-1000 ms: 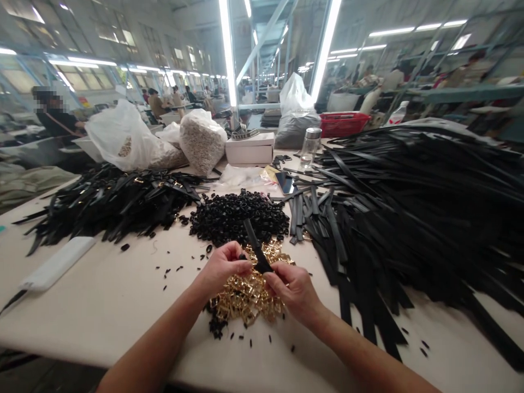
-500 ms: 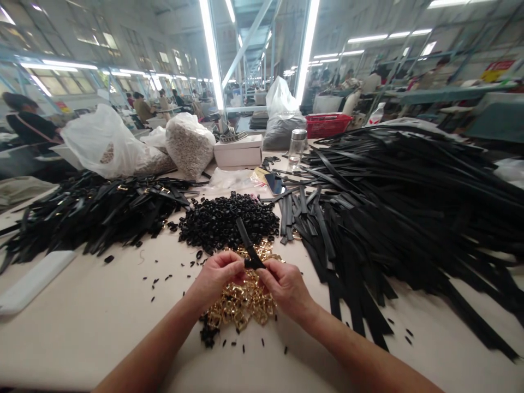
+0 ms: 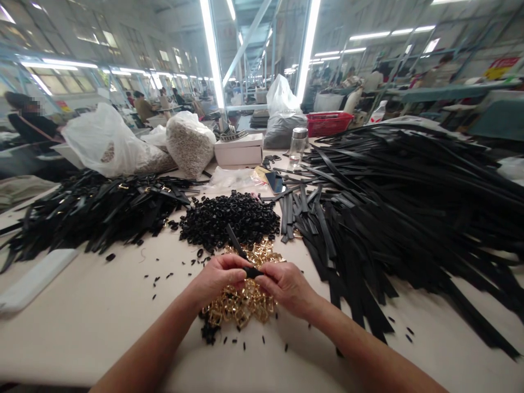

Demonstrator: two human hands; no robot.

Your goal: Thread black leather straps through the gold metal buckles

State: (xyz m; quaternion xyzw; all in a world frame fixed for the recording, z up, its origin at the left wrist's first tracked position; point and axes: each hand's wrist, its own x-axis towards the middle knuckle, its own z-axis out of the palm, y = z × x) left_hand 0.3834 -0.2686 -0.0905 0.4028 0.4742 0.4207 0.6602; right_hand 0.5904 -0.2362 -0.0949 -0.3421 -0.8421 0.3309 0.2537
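Note:
A black strap (image 3: 234,239) is pinched between my two hands, its free end pointing up and away to the left. My left hand (image 3: 221,275) grips it from the left with thumb and fingers. From the other side, my right hand (image 3: 286,284) closes on the same strap, the fingertips of both hands almost meeting. Whatever small part may sit on the strap is hidden by the fingers. Gold buckles (image 3: 241,308) lie heaped right under my hands. Just beyond them rises a pile of small black loops (image 3: 229,218).
Long black straps (image 3: 393,218) spread over the right side. Straps with buckles (image 3: 102,213) are heaped at left, behind a white flat bar (image 3: 39,278). Farther back stand a glass jar (image 3: 298,147), a white box (image 3: 238,150), a filled plastic bag (image 3: 190,144) and a red basket (image 3: 329,124).
The strap has tilted further to the left and its free end is lower. My hands have drawn the held part flatter between the fingertips.

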